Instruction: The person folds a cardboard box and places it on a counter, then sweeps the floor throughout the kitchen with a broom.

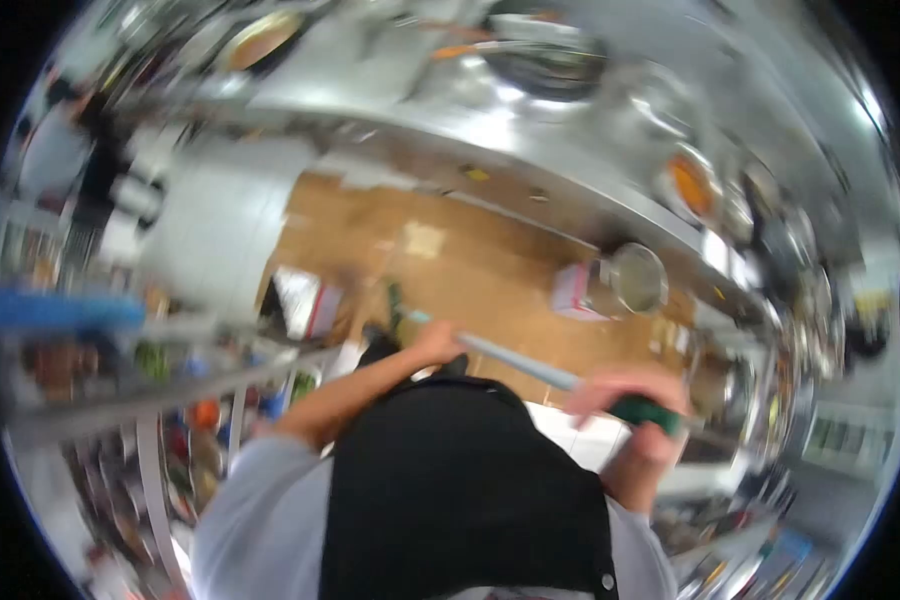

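Note:
A pale grey-blue pole (518,362) runs slantwise in front of my body. My left hand (438,343) is closed around it near its lower end, where a dark green piece (395,302) shows just beyond, over the brown floor covering. Blurred by motion, my right hand (630,395) wraps the upper end at a dark green grip (642,412). The kind of tool at the pole's far end is too smeared to make out.
Brown cardboard (470,250) covers the floor. On it stand a foil-lined box (300,300) and a large metal pot (638,278). A steel counter (390,90) with a wok (545,60) lies ahead. Shelving (150,420) flanks my left; a person (55,150) stands far left.

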Motion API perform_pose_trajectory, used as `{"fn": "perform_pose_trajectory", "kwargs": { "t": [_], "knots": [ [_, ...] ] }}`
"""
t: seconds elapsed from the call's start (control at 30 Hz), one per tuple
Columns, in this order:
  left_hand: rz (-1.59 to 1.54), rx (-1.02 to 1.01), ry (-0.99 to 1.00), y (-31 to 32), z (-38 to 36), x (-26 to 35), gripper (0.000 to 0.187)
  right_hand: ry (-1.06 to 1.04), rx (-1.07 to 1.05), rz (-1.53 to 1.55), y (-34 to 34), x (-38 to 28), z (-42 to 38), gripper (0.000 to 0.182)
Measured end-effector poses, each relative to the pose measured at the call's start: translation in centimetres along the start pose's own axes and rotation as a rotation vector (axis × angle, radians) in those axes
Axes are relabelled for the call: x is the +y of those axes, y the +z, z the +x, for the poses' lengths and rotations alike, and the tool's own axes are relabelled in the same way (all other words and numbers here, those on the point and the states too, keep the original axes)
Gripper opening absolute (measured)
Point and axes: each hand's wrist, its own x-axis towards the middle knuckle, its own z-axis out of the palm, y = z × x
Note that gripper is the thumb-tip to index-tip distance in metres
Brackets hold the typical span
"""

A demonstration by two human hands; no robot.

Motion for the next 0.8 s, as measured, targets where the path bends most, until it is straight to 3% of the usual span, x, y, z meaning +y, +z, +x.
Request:
{"fn": "perform_pose_trajectory", "kwargs": {
  "t": [0.07,0.1,0.17,0.33,0.43,0.5,0.53,0.57,0.63,0.7,0.73,0.77,0.8],
  "knots": [
    [-0.029,-0.116,0.061,0.6,1.9,2.2,0.031,-0.110,-0.098,-0.167,-1.2,-1.1,3.0,0.058],
    [-0.050,-0.184,-0.038,-0.4,2.0,4.9,0.026,-0.164,-0.107,-0.210,-0.7,-1.3,4.2,0.053],
    [-0.063,-0.068,0.284,2.0,3.9,4.1,0.018,-0.249,-0.041,-0.259,0.5,-1.6,6.1,0.051],
    [-0.093,-0.143,0.299,-4.5,6.5,1.2,0.015,-0.231,-0.123,-0.305,6.7,0.7,15.6,0.051],
    [-0.088,-0.160,0.136,-12.7,7.5,-5.9,0.019,-0.250,-0.263,-0.175,10.6,4.8,23.4,0.047],
    [-0.010,-0.005,0.064,-19.1,7.9,-14.4,0.028,-0.176,-0.324,-0.184,14.0,9.1,28.4,0.039],
    [0.063,0.022,-0.085,-24.2,6.9,-16.9,0.027,-0.147,-0.391,-0.177,15.6,12.1,31.1,0.036],
    [0.022,0.246,0.002,-25.4,6.7,-23.7,0.009,-0.152,-0.470,-0.137,17.2,16.2,33.3,0.034],
    [0.146,0.288,-0.232,-30.9,5.0,-32.5,0.014,-0.162,-0.581,-0.091,20.5,24.1,36.4,0.029],
    [0.195,0.459,-0.322,-34.3,3.8,-42.2,0.012,-0.169,-0.624,-0.115,23.1,29.1,38.6,0.028],
    [0.247,0.636,-0.321,-35.3,3.8,-46.2,0.012,-0.164,-0.637,-0.149,24.0,30.8,39.6,0.029],
    [0.300,0.815,-0.320,-36.9,3.6,-47.4,0.011,-0.160,-0.649,-0.182,24.7,31.9,40.6,0.031],
    [0.323,0.759,-0.386,-38.2,3.9,-48.2,0.011,-0.105,-0.653,-0.287,24.5,32.1,41.5,0.029]
  ]
}}
